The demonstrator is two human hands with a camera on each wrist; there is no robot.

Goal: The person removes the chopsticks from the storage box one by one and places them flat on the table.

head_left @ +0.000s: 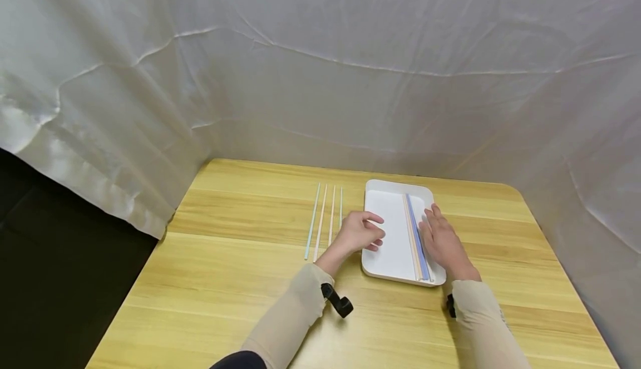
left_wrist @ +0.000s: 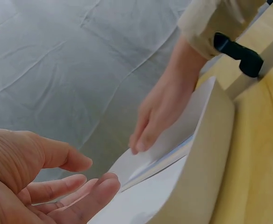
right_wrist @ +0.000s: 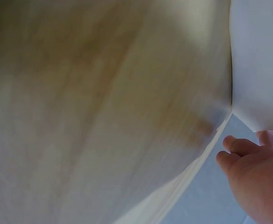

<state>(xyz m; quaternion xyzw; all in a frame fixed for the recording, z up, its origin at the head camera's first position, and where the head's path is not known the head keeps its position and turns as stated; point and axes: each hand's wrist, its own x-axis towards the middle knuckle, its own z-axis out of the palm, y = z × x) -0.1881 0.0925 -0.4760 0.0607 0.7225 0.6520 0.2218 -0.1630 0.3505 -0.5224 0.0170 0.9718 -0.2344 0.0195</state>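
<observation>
A shallow white tray [head_left: 388, 207] stands on the wooden table. Inside it, along its right side, lie a pale orange straw [head_left: 412, 232] and blue-violet straws [head_left: 419, 235], thin and side by side. My left hand [head_left: 359, 231] hovers over the tray's left rim, fingers loosely bent and thumb apart, with nothing in them; the left wrist view shows the gap between thumb and fingers. At the right rim is my right hand [head_left: 443, 244], its fingers straight and close together beside the straws. In the right wrist view, that hand [right_wrist: 260, 175] appears by the tray's white wall [right_wrist: 260, 60].
Left of the tray, several pastel straws lie spaced apart on the table [head_left: 225, 280]: a light blue straw [head_left: 312, 221], pale pink ones [head_left: 321, 223] and a green one [head_left: 341, 205] partly behind my left hand. A pale curtain [head_left: 320, 107] hangs behind the table.
</observation>
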